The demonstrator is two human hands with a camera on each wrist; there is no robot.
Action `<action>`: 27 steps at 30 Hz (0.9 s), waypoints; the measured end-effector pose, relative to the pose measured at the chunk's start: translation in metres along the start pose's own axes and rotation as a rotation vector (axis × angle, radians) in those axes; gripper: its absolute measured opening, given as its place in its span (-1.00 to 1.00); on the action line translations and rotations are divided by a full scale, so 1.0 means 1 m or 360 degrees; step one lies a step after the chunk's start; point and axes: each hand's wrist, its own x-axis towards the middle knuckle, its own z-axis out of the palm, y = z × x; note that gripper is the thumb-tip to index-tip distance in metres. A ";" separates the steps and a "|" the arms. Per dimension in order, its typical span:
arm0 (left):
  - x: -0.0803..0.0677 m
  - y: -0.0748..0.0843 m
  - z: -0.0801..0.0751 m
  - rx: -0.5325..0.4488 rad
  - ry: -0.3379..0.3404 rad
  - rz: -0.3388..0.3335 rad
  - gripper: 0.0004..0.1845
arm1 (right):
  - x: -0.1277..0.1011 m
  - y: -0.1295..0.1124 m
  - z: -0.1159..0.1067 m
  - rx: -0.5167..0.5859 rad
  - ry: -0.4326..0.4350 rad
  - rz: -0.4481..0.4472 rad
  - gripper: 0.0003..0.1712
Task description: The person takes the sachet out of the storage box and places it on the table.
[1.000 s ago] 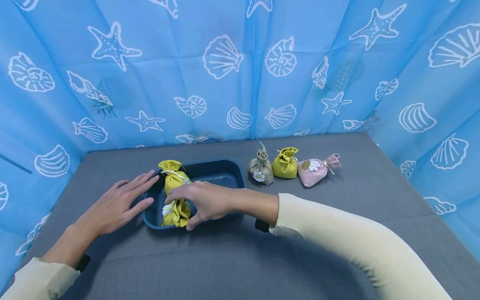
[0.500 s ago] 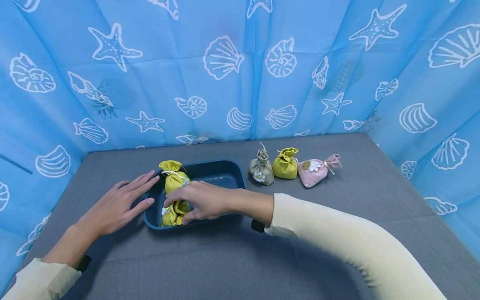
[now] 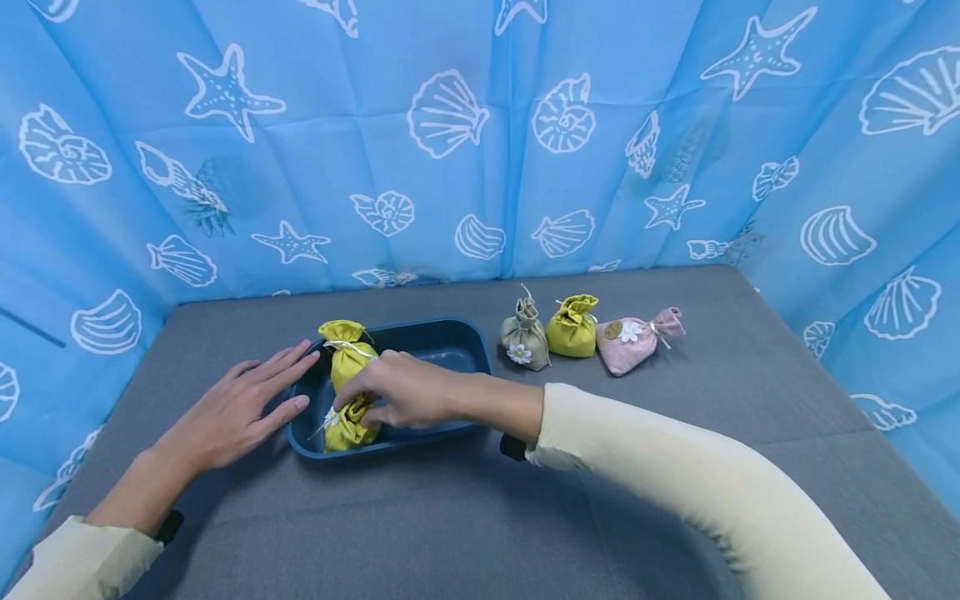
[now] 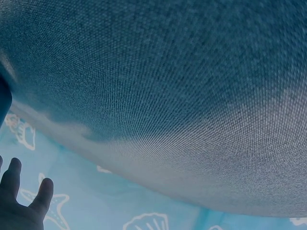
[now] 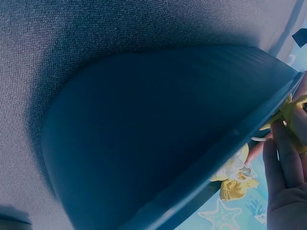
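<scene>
Two yellow drawstring pouches lie in the left end of a dark blue tray [image 3: 480, 346]. My right hand [image 3: 412, 390] reaches into the tray and pinches the gathered top of the nearer yellow pouch [image 3: 347, 432], which bears a white flower. Yellow cloth [image 5: 287, 112] shows between those fingers in the right wrist view. Behind it leans the farther yellow pouch [image 3: 347, 360], tied with white cord, its neck over the far rim. My left hand [image 3: 243, 408] rests with straight, spread fingers at the tray's left rim; the left wrist view catches only some of its fingers [image 4: 43, 196].
Right of the tray stand a beige pouch [image 3: 525, 340] with a daisy and another yellow pouch [image 3: 572, 329]. A pink pouch [image 3: 626, 346] lies beside them. A blue curtain [image 3: 480, 167] with shell prints closes off the back and sides of the grey table [image 3: 480, 525].
My right thumb and fingers have drawn together on the nearer yellow pouch's top, and the hand has risen slightly. The left hand has stayed at the rim.
</scene>
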 end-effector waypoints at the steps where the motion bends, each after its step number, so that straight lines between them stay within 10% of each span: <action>1: 0.000 0.000 0.000 0.0002 0.0000 -0.0001 -0.34 | 0.000 0.000 0.000 0.0004 0.0007 0.0001 -0.59; 27: 0.000 -0.002 0.001 0.0022 0.0005 0.0019 -0.34 | -0.038 -0.010 -0.048 0.0059 0.0234 -0.0040 -0.70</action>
